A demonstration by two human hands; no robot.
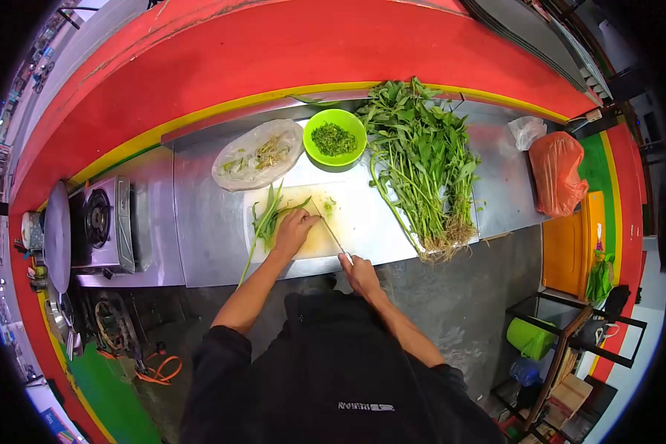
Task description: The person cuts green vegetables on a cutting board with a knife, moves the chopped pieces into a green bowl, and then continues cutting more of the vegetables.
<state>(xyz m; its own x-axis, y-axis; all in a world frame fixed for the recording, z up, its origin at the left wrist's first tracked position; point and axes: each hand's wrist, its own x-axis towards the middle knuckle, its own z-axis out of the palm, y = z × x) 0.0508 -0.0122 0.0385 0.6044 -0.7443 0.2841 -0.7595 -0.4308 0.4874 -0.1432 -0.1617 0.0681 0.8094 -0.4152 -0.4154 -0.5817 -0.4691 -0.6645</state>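
My left hand [294, 231] is closed over a small bunch of leafy green stems [268, 220], pressing it on the pale cutting board [314, 244]. In my right hand [360, 274] is the handle of a knife [334, 238], its blade slanting up and left to the fingers of my left hand. A few cut green bits [328, 206] lie on the board just beyond the blade. Behind the board stands a lime-green bowl [310, 151] with chopped greens [334, 138] in it. A large heap of leafy greens with roots [425, 163] lies to the right.
Left of the bowl is a clear plastic bag [233, 159] with trimmings. A gas stove [103, 222] stands at the far left. Toward the right end of the steel counter [214, 237] are a small clear bag [527, 132] and a red plastic bag [557, 174]. A red wall rises behind.
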